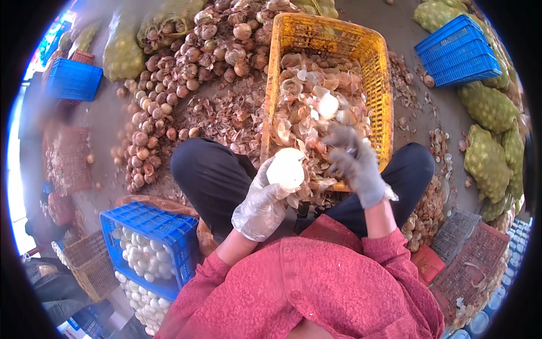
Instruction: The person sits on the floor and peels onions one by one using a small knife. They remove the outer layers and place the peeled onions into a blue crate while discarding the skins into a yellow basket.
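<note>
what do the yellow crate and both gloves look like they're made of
Yellow crate: probably moulded plastic, grimy, judging by its slotted walls. Left glove: likely thin plastic film, given its shiny wrinkles. Right glove: perhaps fabric, from its matte grey look, but blurred.

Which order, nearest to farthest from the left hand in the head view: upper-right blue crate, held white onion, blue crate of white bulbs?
1. White onion: in the left hand.
2. Blue crate of white bulbs: lower left.
3. Upper-right blue crate: far right.

Red shirt (350, 282), dark trousers (206, 175), 2 gloves (257, 213)
</note>
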Demonstrator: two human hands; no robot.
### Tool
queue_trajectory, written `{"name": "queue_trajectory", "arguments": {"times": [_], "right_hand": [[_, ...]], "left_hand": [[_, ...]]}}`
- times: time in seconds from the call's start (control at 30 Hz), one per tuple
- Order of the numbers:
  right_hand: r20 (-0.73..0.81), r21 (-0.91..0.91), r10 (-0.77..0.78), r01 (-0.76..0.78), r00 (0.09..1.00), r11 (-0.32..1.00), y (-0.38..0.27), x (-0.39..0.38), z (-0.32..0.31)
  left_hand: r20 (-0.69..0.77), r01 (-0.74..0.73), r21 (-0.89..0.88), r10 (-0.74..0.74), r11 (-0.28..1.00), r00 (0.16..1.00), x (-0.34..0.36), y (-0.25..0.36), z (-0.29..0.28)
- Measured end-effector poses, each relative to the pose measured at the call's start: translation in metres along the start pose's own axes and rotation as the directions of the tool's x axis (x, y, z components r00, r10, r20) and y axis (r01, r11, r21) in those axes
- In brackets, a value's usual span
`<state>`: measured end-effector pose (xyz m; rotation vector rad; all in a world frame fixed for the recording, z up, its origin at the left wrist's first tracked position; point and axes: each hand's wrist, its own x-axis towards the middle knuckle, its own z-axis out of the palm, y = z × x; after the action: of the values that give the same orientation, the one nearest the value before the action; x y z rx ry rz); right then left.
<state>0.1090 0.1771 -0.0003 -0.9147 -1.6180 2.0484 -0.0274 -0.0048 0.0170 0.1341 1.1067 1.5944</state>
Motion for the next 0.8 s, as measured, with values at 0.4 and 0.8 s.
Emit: {"name": "queue_trajectory", "arguments": {"times": [0.4,0.8], "right_hand": [[0.071,0.310,0.158,-0.172,0.985,0.935,0.033,-0.030,0.046],[0.232,-0.161,0.063,-0.026,0.971,0.987,0.000,-0.036,0.049]], "left_hand": [[0.172,0.057,0.196,-0.092,0.979,0.981,-0.011,0.005,-0.001],[0.023,-0.172,0.248,0.171,0.953,0.985,-0.004,-0.033,-0.020]]}}
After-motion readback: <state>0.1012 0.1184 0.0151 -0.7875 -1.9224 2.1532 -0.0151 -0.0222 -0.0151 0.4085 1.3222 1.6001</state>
